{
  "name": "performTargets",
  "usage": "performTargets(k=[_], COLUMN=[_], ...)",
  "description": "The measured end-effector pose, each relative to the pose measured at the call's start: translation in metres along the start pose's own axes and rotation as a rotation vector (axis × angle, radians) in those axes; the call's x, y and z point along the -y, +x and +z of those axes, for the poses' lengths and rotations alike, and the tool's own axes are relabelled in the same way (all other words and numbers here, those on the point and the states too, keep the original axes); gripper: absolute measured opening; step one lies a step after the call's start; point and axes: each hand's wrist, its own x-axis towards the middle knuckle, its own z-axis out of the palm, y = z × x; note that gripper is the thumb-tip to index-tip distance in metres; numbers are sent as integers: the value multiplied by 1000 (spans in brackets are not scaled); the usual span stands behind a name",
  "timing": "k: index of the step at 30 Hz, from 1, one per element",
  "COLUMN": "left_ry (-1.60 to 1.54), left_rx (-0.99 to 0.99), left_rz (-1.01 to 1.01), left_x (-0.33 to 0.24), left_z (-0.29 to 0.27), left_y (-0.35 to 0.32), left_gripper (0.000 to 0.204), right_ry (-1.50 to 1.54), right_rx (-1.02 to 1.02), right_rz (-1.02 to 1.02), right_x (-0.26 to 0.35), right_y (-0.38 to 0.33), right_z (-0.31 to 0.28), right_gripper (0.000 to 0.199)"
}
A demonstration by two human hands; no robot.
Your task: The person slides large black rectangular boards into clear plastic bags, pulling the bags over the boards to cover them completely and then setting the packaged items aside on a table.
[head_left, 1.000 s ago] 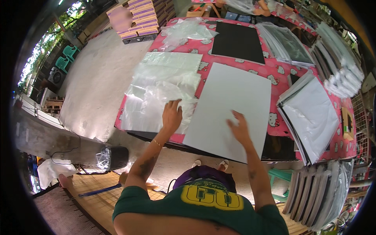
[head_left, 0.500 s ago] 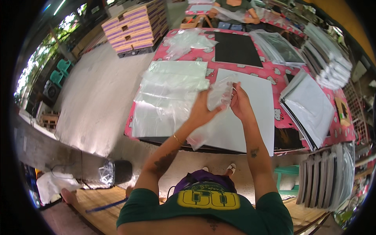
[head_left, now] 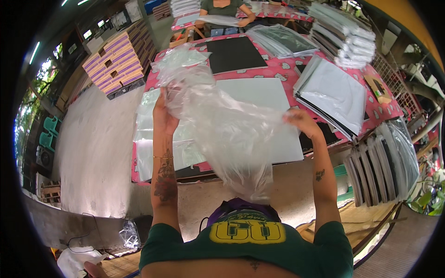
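Observation:
A large clear plastic bag [head_left: 227, 125] is stretched in the air between my two hands, its loose lower end hanging past the table's near edge. My left hand [head_left: 166, 113] grips its upper left part, with the fingers partly covered by crumpled film. At the right, my right hand [head_left: 303, 123] pinches the bag's other edge between thumb and fingers. Under the bag lies a big white board [head_left: 285, 139] on the table. To the left of that board, flat clear plastic bags [head_left: 144, 160] are spread out, partly hidden by my left arm.
The table has a pink patterned cover [head_left: 278, 69]. On it are a black board [head_left: 236, 53], crumpled plastic [head_left: 185, 56], and wrapped panels [head_left: 331, 92]. Upright wrapped panels [head_left: 375, 167] stand at the right. Across the table, a person [head_left: 222, 11] holds plastic. Stacked boxes [head_left: 120, 60] stand far left.
My hands have moved apart, the left one up and leftward, the right one outward. The plastic bag, bunched between them before, is now spread wide. The view has shifted to the right.

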Motion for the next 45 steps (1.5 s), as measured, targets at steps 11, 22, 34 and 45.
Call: performTargets(k=[11,22,34,45], left_ry=[342,1098,2130,1944], left_rx=[-511,78,-466,-241], left_rz=[-144,-79,-144,313], left_x=[32,231,187,172], left_z=[-90,138,-41,-14], left_y=[2,-147,-166,-154], left_gripper=[40,56,36,32], right_ry=[1023,1298,-128,1260], right_rx=[-297,-189,-1317,156], right_rz=[191,80,373,514], right_x=[-27,-13,-96,-4], right_y=[-77,-105,-132,-61], right_z=[45,75,78,244], right_gripper=[33,29,51,36])
